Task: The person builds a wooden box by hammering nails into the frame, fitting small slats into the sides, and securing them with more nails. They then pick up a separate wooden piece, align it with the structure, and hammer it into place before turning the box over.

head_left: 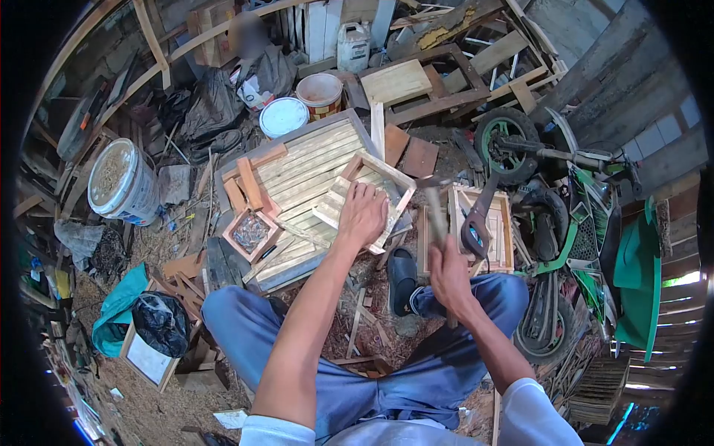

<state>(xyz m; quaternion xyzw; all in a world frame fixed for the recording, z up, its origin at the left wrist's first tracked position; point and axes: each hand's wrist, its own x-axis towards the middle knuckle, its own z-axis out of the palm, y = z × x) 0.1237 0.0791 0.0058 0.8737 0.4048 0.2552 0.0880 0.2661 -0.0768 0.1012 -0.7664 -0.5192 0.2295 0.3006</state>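
My left hand lies with its fingers spread on light wooden slats that sit across a small square wooden frame. That frame rests on a larger slatted wooden panel. Raised over my right thigh, my right hand is wrapped round the handle of a hammer, whose head is up near the frame's right corner. Beside the hammer, a handsaw leans over a wooden box frame. A small wooden box of nails stands on the panel's left part, near a dark pen.
White buckets stand behind the panel, and a large bucket is at the left. At the right are a green motorbike and a green chair. A sandal and wood scraps lie near my legs.
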